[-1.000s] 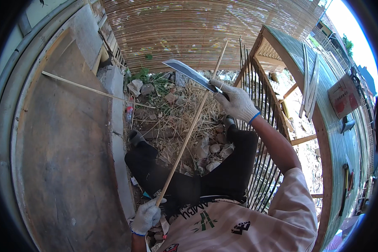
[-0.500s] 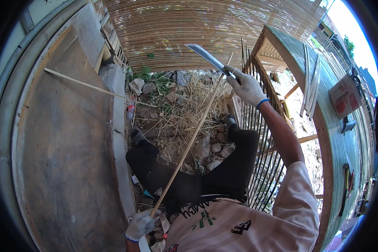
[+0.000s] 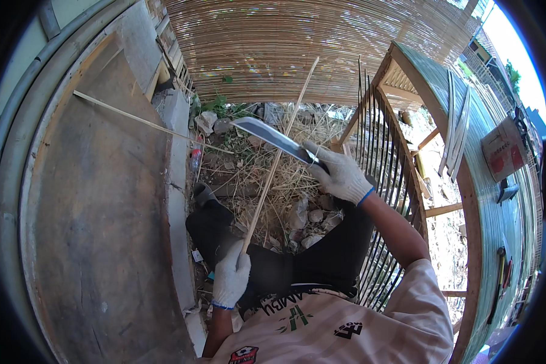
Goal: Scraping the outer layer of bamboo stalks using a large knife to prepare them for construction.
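Observation:
In a white knit glove, my left hand [image 3: 231, 276] is closed round the lower end of a long pale bamboo strip [image 3: 267, 188]. The strip slants up and away from me toward the woven screen. My right hand [image 3: 341, 175], gloved too, grips the handle of a machete [image 3: 272, 137]. The broad grey blade points left and crosses the strip near its middle. Whether the edge touches the strip I cannot tell. My right fingers are wrapped round the handle, which they partly hide.
Left stands a large brown board [image 3: 103, 206], with a thin strip [image 3: 145, 121] lying across it. Bamboo shavings [image 3: 249, 161] and rubble cover the ground between my feet. On the right are a rack of dark rods [image 3: 382, 164] and a green-topped bench [image 3: 497, 224] bearing a box [image 3: 504, 148].
My right hand with the machete has come down and nearer, from the strip's far end to its middle. My left hand has moved up and right with the strip's lower end.

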### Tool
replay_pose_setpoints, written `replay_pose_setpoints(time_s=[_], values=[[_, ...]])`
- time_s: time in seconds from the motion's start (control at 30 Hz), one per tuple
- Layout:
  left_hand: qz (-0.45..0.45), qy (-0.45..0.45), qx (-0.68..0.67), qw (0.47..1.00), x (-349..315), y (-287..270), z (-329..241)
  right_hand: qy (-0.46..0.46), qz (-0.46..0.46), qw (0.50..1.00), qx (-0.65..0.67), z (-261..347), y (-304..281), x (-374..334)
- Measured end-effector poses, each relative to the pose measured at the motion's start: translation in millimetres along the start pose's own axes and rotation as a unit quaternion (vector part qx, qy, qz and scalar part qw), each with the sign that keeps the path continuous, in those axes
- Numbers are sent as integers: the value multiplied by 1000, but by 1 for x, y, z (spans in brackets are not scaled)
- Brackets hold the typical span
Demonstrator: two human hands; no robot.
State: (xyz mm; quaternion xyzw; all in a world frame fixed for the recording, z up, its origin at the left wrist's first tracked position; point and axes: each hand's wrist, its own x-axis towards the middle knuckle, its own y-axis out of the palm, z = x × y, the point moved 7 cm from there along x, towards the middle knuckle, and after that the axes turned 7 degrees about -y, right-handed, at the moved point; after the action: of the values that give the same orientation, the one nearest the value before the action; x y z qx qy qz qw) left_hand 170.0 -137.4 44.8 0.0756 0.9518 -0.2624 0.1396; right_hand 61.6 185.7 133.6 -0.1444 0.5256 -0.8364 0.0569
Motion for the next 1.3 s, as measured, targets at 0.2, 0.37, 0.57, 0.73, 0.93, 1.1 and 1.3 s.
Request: replay_pose_setpoints(time_s=[0.2, 0.37, 0.57, 0.73, 0.93, 1.1, 1.3], values=[[-29, 84, 16, 996, 27, 22, -67, -152, 84, 985, -4, 76, 47, -15], [-40, 123, -3, 992, 31, 23, -76, -167, 86, 982, -1, 87, 41, -19], [-34, 96, 0, 995, 25, 19, -77, -139, 84, 986, -23, 82, 37, -16], [-21, 72, -2, 997, 15, 17, -67, -110, 32, 993, -7, 65, 19, -4], [-4, 74, 9, 997, -5, 13, -64, -30, -52, 998, 0, 28, -12, 8], [-11, 129, 7, 992, -21, 6, -44, 48, -89, 995, 20, -9, -39, 14], [16, 134, 25, 990, -37, -5, -23, 85, -127, 988, 14, -51, -55, 14]])
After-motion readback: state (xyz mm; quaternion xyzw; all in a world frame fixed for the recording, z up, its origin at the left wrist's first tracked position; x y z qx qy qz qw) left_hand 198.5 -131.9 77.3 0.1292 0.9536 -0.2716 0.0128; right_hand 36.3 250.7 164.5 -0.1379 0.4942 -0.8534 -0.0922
